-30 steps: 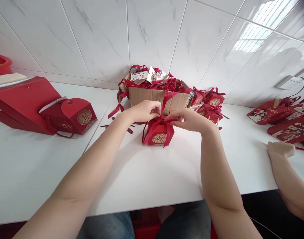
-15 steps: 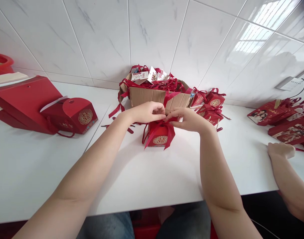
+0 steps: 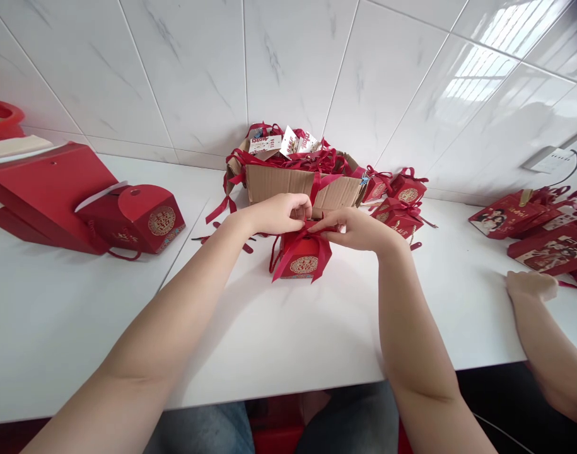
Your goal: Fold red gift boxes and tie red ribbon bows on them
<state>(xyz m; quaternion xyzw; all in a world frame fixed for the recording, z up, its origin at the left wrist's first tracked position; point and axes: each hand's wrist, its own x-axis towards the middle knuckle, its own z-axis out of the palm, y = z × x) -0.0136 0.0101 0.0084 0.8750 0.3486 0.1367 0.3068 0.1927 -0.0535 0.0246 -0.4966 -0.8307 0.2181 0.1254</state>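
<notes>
A small red gift box (image 3: 303, 263) with a round gold emblem stands upright on the white table in front of me. A red ribbon (image 3: 322, 258) is tied in a bow on its top, the two tails hanging down the front. My left hand (image 3: 288, 213) pinches the ribbon at the bow's left side, its curled fingers partly hiding the loop. From the right, my right hand (image 3: 345, 227) grips the bow between thumb and forefinger. A dark red cord handle (image 3: 272, 255) hangs at the box's left side.
Behind stands a cardboard box (image 3: 288, 186) full of red ribbons and tags. Several finished red boxes (image 3: 402, 211) sit right of it. At left are a red box (image 3: 139, 217) and a larger red carton (image 3: 52, 195). Another person's hand (image 3: 531, 285) rests near red bags (image 3: 550, 246). Scissors (image 3: 245, 248) lie half hidden.
Both hands stay at the bow. The right fingers have straightened slightly and shifted a little left over the knot. The box has barely moved.
</notes>
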